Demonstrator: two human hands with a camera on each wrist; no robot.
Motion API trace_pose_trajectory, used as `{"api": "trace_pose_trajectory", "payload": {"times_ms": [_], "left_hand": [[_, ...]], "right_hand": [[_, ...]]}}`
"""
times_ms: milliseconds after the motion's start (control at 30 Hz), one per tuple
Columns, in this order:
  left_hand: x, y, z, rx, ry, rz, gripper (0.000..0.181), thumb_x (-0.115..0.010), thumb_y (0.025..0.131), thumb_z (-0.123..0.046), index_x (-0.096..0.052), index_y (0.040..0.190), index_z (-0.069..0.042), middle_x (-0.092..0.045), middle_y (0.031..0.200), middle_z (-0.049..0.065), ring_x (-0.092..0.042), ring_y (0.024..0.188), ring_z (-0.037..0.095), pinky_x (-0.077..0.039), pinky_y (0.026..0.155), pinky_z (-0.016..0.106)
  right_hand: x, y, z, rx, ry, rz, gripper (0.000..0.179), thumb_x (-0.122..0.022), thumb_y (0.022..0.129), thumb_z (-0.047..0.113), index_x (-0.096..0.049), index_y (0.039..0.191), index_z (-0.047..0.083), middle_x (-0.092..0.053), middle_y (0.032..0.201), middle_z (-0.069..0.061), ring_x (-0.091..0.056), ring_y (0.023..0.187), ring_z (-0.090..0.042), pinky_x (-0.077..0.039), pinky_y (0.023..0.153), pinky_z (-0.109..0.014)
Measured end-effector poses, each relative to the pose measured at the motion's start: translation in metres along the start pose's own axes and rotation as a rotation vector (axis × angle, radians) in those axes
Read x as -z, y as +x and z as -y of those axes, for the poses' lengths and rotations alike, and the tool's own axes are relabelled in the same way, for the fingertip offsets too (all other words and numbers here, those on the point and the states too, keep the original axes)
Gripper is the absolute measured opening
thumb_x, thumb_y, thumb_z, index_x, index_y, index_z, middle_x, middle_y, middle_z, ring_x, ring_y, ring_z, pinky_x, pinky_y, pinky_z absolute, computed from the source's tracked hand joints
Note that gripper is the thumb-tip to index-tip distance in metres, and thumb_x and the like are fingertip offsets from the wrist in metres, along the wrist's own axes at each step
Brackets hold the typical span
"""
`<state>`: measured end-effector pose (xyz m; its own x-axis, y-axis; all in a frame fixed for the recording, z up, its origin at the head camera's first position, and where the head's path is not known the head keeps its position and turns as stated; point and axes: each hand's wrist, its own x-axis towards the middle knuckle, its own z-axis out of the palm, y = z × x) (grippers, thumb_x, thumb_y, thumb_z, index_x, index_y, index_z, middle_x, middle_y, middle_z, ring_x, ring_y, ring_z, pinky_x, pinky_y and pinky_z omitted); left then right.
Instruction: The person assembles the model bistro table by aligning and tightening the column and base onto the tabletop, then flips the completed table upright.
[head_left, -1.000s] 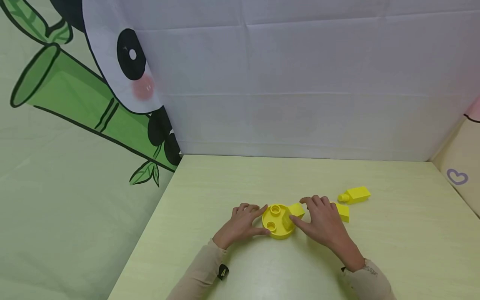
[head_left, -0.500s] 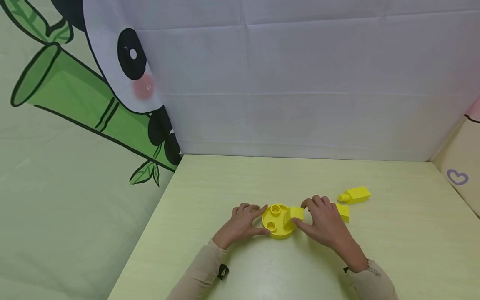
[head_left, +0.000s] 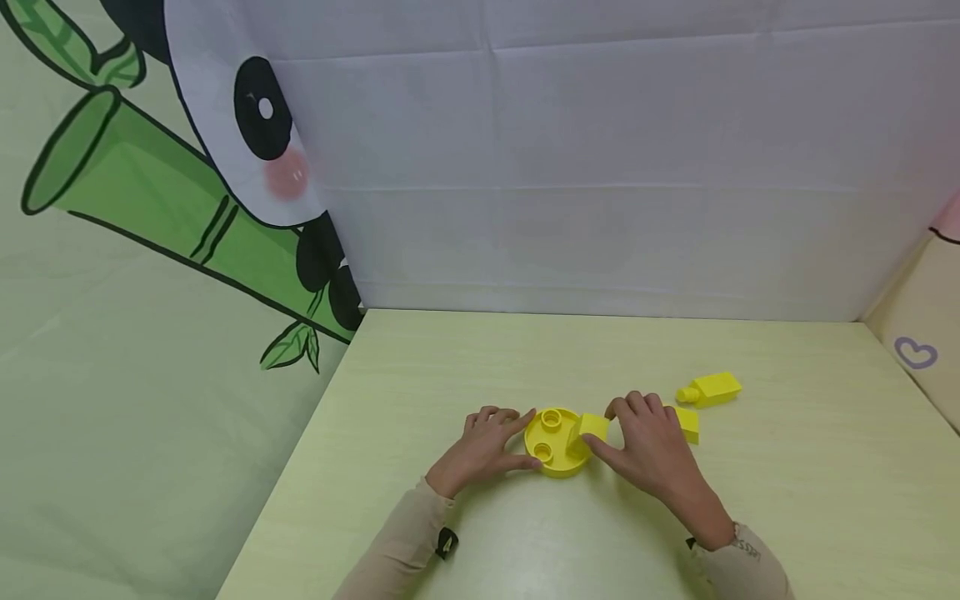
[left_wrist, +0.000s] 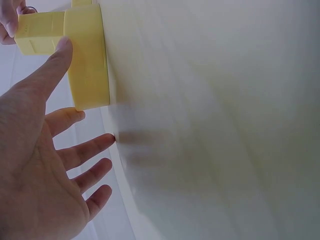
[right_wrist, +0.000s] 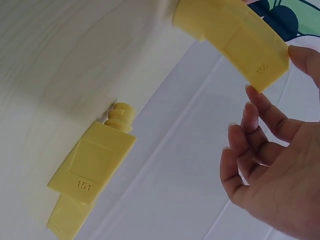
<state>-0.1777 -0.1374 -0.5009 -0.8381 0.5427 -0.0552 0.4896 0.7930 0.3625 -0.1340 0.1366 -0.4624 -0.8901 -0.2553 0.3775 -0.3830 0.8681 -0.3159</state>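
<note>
On the table lies a round yellow base (head_left: 558,469) with raised round sockets. My left hand (head_left: 483,450) grips its rim between thumb and index finger, the other fingers spread apart in the left wrist view. A yellow block (head_left: 592,427), numbered in the right wrist view, stands upright on the base's right side. Thumb and index finger of my right hand (head_left: 651,443) pinch the block's upper end. Its lower end, where it meets the base, is hidden.
Two more yellow blocks lie right of the base: one (head_left: 686,426) partly behind my right hand, another (head_left: 714,389) farther back with its knobbed peg pointing left. A white cloth (head_left: 585,167) hangs behind the table; a printed panda cloth (head_left: 172,192) borders the left.
My right hand has twisted the block about its upright axis on the base, and its top face has turned. The left hand and base have stayed put.
</note>
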Motion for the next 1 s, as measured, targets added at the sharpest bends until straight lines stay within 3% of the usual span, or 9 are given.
{"api": "trace_pose_trajectory", "payload": {"times_ms": [267, 400, 533, 700, 867, 1000], "left_hand": [[0.000, 0.002, -0.003, 0.004, 0.006, -0.007, 0.083, -0.071, 0.092, -0.059, -0.046, 0.158, -0.018, -0.056, 0.146, 0.013, -0.043, 0.135, 0.036, -0.032, 0.106, 0.054], [0.001, 0.003, -0.004, 0.009, 0.000, -0.006, 0.083, -0.071, 0.092, -0.059, -0.045, 0.159, -0.018, -0.055, 0.146, 0.013, -0.043, 0.135, 0.036, -0.031, 0.106, 0.054], [0.001, 0.004, -0.005, 0.012, -0.009, -0.001, 0.084, -0.071, 0.092, -0.060, -0.044, 0.159, -0.018, -0.054, 0.147, 0.012, -0.042, 0.135, 0.036, -0.031, 0.106, 0.054], [0.000, 0.004, -0.005, 0.020, -0.007, 0.003, 0.084, -0.070, 0.092, -0.061, -0.044, 0.160, -0.019, -0.054, 0.147, 0.012, -0.042, 0.135, 0.036, -0.030, 0.107, 0.053], [-0.001, 0.005, -0.005, 0.028, -0.002, 0.009, 0.084, -0.069, 0.092, -0.061, -0.043, 0.160, -0.020, -0.053, 0.148, 0.012, -0.041, 0.136, 0.036, -0.030, 0.108, 0.053], [-0.002, 0.005, -0.004, 0.029, -0.002, 0.011, 0.084, -0.069, 0.092, -0.061, -0.042, 0.160, -0.021, -0.053, 0.149, 0.012, -0.041, 0.137, 0.035, -0.030, 0.109, 0.053]], "right_hand": [[0.001, 0.000, -0.003, 0.013, 0.007, -0.021, 0.041, -0.084, 0.085, 0.043, -0.067, 0.098, 0.007, -0.057, 0.091, -0.006, -0.053, 0.091, -0.034, -0.043, 0.077, -0.049], [0.003, -0.001, -0.010, -0.041, 0.064, 0.009, 0.042, -0.077, 0.092, 0.044, -0.069, 0.107, 0.005, -0.061, 0.094, -0.006, -0.054, 0.095, -0.033, -0.043, 0.079, -0.050], [0.007, -0.002, -0.031, -0.119, 0.123, 0.031, 0.043, -0.068, 0.100, 0.042, -0.068, 0.115, 0.001, -0.064, 0.101, -0.011, -0.055, 0.095, -0.033, -0.043, 0.078, -0.052], [0.010, -0.007, -0.070, -0.151, 0.111, 0.027, 0.039, -0.071, 0.099, 0.029, -0.066, 0.116, -0.006, -0.065, 0.109, -0.023, -0.055, 0.093, -0.041, -0.044, 0.075, -0.055], [0.011, -0.017, -0.097, -0.242, 0.058, 0.136, 0.049, -0.071, 0.096, 0.025, -0.058, 0.127, -0.012, -0.053, 0.118, -0.036, -0.049, 0.102, -0.056, -0.044, 0.078, -0.063], [0.013, -0.021, -0.105, -0.289, 0.041, 0.191, 0.054, -0.070, 0.095, 0.022, -0.053, 0.130, -0.016, -0.049, 0.117, -0.039, -0.047, 0.102, -0.058, -0.043, 0.077, -0.064]]}}
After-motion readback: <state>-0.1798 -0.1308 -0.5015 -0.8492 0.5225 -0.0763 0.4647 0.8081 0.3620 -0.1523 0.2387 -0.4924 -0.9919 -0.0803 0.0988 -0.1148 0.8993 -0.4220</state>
